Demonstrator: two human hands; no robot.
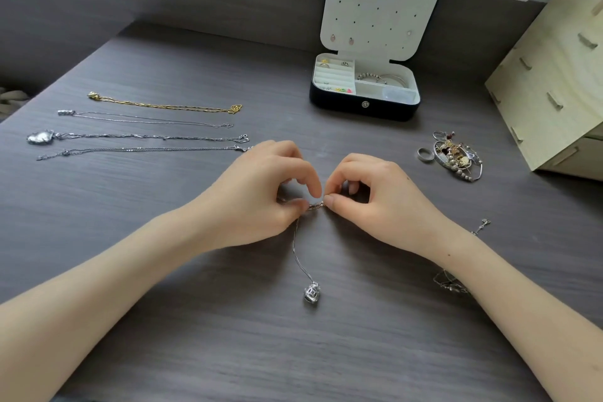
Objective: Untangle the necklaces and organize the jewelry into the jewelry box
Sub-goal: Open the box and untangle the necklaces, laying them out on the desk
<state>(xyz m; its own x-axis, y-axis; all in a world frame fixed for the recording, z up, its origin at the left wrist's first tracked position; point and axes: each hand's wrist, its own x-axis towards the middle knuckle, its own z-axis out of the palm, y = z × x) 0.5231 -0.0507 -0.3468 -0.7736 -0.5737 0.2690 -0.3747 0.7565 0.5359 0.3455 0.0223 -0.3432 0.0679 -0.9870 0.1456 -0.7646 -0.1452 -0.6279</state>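
On the grey tabletop [195, 336], in front of the open jewelry box [365, 104], a thin silver necklace [294, 248] is pinched at its tangle by the left hand [257, 192] and the right hand [375, 196], and, since it looks light, floppy and easy to snap, is best held close to the tangle.

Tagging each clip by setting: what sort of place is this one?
Probably a home desk or dressing table: a grey wood-grain tabletop, an open jewelry box standing on it, and a plywood drawer unit at the right.
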